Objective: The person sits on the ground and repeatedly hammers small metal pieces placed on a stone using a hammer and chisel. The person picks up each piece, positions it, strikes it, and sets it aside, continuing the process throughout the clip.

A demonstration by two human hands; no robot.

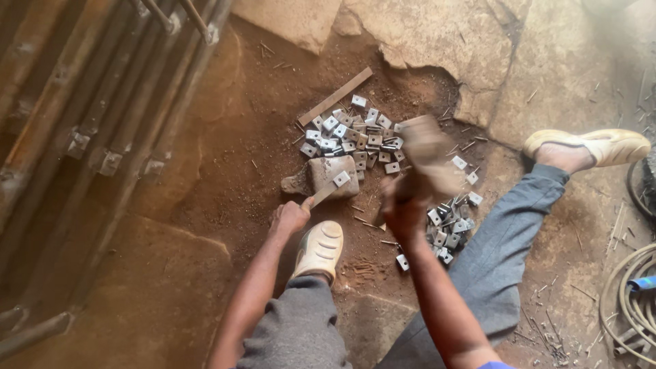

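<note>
Left hand: the left hand point(288, 219) is closed round the near end of a thin metal strip point(326, 191), pinching it low to the ground just past the toe of the cream shoe point(320, 248).
Right hand: the right hand point(403, 208) is clenched on the handle of a hammer point(427, 157), raised and blurred with motion, its head at about 1 o'clock from the fist.
Strip, place: it lies across the top of a stone block point(328, 174), with a small square plate point(341, 178) at its far end, resting on the block.
Strip, axis: the long axis runs from 7 o'clock at the hand to 1 o'clock at the block; the free end points away from the person.
Strip, handling: probably stiff, light, with sharp edges; best held at the near end, well back from the block, as the fingers now are.
Hammer, handling: likely head-heavy; the grip sits low on the handle.
Around: a heap of square metal plates point(355, 137) lies at 12 o'clock from the block, a second heap point(451, 222) just right of the right hand, and a flat bar point(335, 96) beyond.
</note>
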